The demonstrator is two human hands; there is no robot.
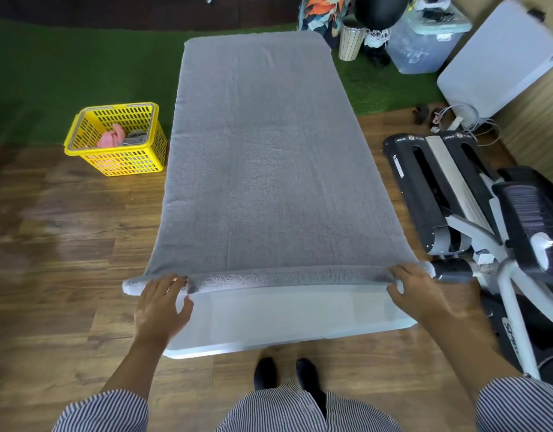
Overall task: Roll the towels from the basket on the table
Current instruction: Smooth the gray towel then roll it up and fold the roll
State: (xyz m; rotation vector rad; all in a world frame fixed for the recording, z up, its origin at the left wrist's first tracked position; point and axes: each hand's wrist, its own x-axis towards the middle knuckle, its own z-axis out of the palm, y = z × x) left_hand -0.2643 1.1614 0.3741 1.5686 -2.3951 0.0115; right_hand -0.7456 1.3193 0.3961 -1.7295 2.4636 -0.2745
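Now, left grip: left hand (161,302) lies flat, fingers straight, pressing the roll's left end.
Right grip: right hand (415,288) curls over the right end, keeping the turn tight.
Towel: grey towel (265,157) spread along the worktop (284,322), near edge just rolled.
Basket: yellow basket (119,160) on floor, more cloth inside.

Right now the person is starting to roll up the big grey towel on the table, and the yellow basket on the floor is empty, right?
Not quite. The yellow basket is not empty: the head view shows a pink cloth and a grey cloth inside. The rest holds: the left hand and right hand are rolling the near edge of the grey towel on the table.
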